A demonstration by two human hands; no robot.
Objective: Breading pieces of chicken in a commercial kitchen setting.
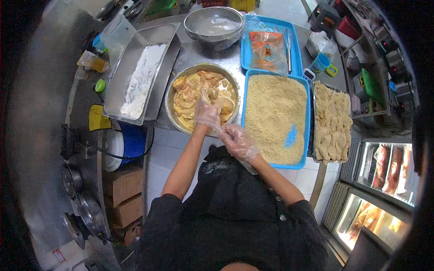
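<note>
A steel bowl (168, 101) in front of me holds pieces of raw meat (183, 98) in a yellowish wet batter. My left hand (208, 110), in a clear plastic glove, reaches over the bowl with its fingers pointing away from me. Whether those fingers touch or grip any meat cannot be made out. Just outside the near right rim, my right hand (239, 140), gloved as well, pinches the loose cuff of the left glove (217, 123) at the wrist. To the right, a blue tray (308, 125) is filled with pale breadcrumbs (274, 108).
A deep steel pan (154, 98) with white flour (144, 78) stands at left. Behind are a larger steel bowl (213, 25) and a blue tray (298, 47) with an orange-marked bag (268, 47) and whisk (288, 50). Breaded pieces (332, 122) fill a tray at far right.
</note>
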